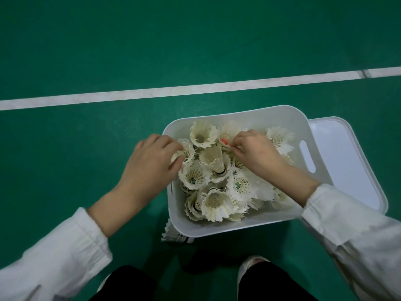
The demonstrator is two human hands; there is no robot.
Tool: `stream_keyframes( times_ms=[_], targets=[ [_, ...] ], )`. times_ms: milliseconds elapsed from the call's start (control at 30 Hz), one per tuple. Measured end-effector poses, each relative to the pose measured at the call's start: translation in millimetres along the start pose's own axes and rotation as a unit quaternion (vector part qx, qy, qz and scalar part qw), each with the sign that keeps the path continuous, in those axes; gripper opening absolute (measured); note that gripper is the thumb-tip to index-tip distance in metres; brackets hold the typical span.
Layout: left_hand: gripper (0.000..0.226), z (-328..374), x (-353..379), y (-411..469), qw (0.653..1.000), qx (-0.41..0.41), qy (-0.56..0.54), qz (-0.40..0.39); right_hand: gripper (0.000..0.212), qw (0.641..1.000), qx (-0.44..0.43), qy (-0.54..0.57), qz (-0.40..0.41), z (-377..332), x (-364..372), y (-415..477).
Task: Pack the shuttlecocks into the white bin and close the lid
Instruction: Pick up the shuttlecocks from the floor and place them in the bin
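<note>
A lone wide-angle camera on the person's head faced forward and steeply down at the green court floor, close above the white bin at mid-frame; a white line crossed the floor farther ahead, the person's knees below.

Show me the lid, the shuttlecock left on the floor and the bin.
lid [347,166], head view, flat inner face.
shuttlecock on the floor [171,232], head view, its feathers.
white bin [227,228], head view, near wall.
</note>
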State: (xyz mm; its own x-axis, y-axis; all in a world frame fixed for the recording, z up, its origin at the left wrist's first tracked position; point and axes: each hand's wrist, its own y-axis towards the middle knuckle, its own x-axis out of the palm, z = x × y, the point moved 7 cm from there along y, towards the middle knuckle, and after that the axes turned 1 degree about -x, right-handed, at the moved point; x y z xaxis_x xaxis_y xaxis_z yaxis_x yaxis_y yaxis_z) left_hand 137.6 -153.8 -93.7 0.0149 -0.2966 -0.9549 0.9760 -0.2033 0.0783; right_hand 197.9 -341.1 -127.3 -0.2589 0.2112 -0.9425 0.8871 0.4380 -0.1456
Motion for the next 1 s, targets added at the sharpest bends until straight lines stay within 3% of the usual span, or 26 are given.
stream_keyframes(
  times_ms=[133,267,333,500,633,733,867,933,1000],
  targets=[
    [0.032,-24,-16,-16,0.998,-0.027,-0.040,0.036,0.029,0.998,0.021,-0.041,-0.045,-5,8,-1],
    [0.024,-57,-18,-47,0.989,-0.133,-0.058,0.039,0.030,0.998,-0.005,-0.066,-0.016,-22,-9,-12],
    [0.029,-69,5,-73,0.978,-0.185,-0.097,-0.006,0.028,0.998,-0.032,-0.049,0.016,-36,-21,-20],
    [0.032,-53,124,-145,0.926,-0.224,-0.152,-0.263,0.021,0.990,-0.134,0.012,0.044,-87,-33,-32],
    [0.028,-34,169,-161,0.893,-0.221,-0.239,-0.310,0.025,0.981,-0.189,0.030,0.041,-127,-30,-24],
    [0.025,-41,172,-160,0.879,-0.238,-0.288,-0.294,0.026,0.974,-0.223,0.021,0.029,-156,-19,-15],
    [0.016,-80,150,-142,0.884,-0.265,-0.326,-0.202,0.029,0.961,-0.275,0.020,-0.022,-199,19,-6],
    [0.005,-100,133,-132,0.890,-0.272,-0.331,-0.156,0.021,0.962,-0.266,0.012,-0.066,-218,43,0],
    [0.011,-122,118,-124,0.899,-0.279,-0.315,-0.120,0.021,0.963,-0.239,-0.006,-0.124,-234,69,11]
  ],
)
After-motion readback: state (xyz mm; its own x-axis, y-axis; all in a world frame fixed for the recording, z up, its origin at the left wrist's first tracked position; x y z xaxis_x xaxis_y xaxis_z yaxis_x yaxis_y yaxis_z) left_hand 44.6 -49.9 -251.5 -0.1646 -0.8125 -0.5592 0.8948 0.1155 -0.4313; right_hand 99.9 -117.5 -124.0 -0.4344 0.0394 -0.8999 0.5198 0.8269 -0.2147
